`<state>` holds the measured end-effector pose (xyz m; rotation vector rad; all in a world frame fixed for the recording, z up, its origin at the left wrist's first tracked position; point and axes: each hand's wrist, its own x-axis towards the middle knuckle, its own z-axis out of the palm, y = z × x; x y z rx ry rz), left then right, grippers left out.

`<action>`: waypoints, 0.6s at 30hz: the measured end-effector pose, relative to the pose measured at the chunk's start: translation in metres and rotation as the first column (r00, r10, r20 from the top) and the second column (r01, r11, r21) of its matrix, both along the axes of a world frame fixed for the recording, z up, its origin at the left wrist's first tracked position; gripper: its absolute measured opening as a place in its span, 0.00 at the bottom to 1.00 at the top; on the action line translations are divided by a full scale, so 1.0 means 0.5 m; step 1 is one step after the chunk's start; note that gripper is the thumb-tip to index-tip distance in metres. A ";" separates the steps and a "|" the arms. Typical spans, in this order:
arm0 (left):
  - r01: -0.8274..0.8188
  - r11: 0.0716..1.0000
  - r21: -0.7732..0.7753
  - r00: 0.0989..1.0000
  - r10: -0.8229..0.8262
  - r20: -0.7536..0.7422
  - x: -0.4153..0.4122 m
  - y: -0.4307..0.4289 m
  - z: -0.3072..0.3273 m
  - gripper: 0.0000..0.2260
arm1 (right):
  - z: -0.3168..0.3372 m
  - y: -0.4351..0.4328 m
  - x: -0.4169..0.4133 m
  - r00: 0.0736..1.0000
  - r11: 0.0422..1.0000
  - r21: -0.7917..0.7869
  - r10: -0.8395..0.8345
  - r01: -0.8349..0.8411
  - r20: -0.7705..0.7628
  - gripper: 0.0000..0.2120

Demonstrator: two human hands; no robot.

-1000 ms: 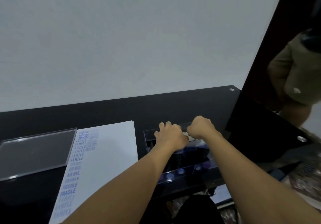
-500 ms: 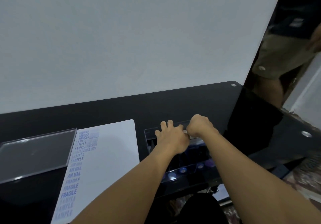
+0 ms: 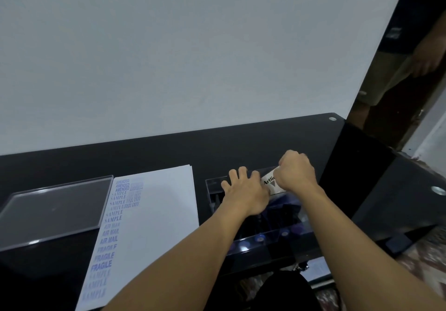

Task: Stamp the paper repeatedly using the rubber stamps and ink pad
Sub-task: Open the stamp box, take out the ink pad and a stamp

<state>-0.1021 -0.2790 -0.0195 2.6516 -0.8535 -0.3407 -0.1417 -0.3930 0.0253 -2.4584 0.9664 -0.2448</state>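
**Two bare hands meet at a white box above a clear case**

At 9 o'clock in the view, a clear plastic lid (image 3: 53,211) lies flat on a black table (image 3: 169,151). Just beside it to the right lies the white paper (image 3: 154,226). Blue stamped words run down its left strip: AMENDED, SAMPLE, AIR MAIL, FRAGILE.

At 4 o'clock sits a clear case (image 3: 265,236); its dark and purple contents are too blurred to name. The left hand (image 3: 243,195) lies over the case's far end with fingers spread and fairly straight, gripping nothing visible.

A white box (image 3: 272,186) lettered "Artli" lies tilted at that hand's 3 o'clock, against its thumb side. The right hand (image 3: 295,173), at the box's 1 o'clock, is curled in a fist around the box's far end and holds it. Its fingertips are hidden.
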 end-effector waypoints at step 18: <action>-0.266 0.847 -0.461 0.956 0.173 -0.236 0.018 0.097 0.079 0.19 | 0.080 0.032 -0.032 0.914 0.971 0.240 -0.083 -0.015 0.397 0.12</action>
